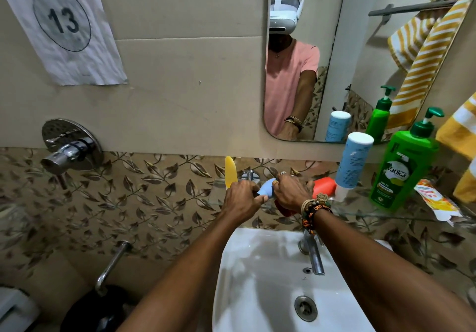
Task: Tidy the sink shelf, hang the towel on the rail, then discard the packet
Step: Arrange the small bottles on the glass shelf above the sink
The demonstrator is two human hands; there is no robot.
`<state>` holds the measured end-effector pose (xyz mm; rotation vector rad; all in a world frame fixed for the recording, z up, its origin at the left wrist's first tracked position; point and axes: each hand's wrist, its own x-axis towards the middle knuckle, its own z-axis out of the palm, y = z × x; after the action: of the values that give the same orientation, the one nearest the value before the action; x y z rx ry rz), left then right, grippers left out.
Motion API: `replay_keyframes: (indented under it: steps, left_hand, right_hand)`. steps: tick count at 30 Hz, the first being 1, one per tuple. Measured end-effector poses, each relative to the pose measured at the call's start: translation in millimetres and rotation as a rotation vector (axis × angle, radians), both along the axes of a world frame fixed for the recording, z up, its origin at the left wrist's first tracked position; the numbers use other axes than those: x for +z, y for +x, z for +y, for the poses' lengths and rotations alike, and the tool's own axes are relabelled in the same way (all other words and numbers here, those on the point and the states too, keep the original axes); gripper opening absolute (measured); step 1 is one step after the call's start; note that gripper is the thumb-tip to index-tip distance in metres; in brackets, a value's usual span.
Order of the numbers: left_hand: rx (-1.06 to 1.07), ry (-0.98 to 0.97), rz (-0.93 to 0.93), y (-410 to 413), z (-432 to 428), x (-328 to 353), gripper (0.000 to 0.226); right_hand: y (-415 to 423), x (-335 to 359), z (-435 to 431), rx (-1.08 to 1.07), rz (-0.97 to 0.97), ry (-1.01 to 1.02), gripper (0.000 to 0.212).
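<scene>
Left grip: fingers curled, thumb laid against the blue thing, clasping its 9 o'clock side.
Right grip: fingers bent over the 3 o'clock side of the same blue thing, pinching it; beaded bracelets at the wrist.
Blue thing: between both grips, over the left end of the shelf; too covered to say what it is.
Yellow stick: upright at 12 o'clock of the left grip, lower end hidden behind the knuckles; held or merely standing there, cannot tell.
Shelf: glass, above the sink, running from the grips toward 3 o'clock.
Orange bottle: on its side on the shelf, just at 3 o'clock of the right grip.
White bottle: standing upright, just past the orange bottle.
Green pump bottle: upright, at 3 o'clock of the white bottle.
Packet: orange and white, flat on the far 3 o'clock end of the shelf, beside the green pump bottle.
Towel: yellow and white stripes, hanging at the picture's right edge, at 2 o'clock of the grips.
Rail: grey bar seen as a reflection in the mirror, at 1 o'clock, striped cloth draped at its right end.
Sink: white, at 6 o'clock under the forearms, tap at its back.
Wall: paper sheet marked 13 at 10 o'clock, chrome valve at 9 o'clock.
</scene>
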<state>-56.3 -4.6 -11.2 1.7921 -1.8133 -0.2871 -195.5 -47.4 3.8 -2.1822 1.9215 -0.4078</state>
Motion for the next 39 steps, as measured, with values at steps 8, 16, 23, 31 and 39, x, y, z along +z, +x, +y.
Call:
replay_keyframes:
  steps: [8, 16, 23, 31, 39]
  left_hand:
    - [0.01, 0.005, 0.222, 2, 3, -3, 0.034]
    - [0.138, -0.08, 0.258, 1, 6, -1, 0.028]
    - [0.164, -0.081, 0.286, -7, 2, -7, 0.026]
    - [0.12, -0.061, 0.297, -4, 0, -9, 0.031]
    - [0.108, -0.048, 0.258, -2, 4, -9, 0.005]
  right_hand:
    - [-2, 7, -8, 0.021, -0.345, -0.041, 0.033]
    - [-1, 16, -8, 0.025, -0.789, -0.113, 0.044]
    - [4, 14, -8, 0.085, -0.752, -0.218, 0.042]
    - [15, 20, -2, 0.149, -0.638, -0.316, 0.041]
    - [21, 20, -1, 0.148, -0.632, -0.26, 0.043]
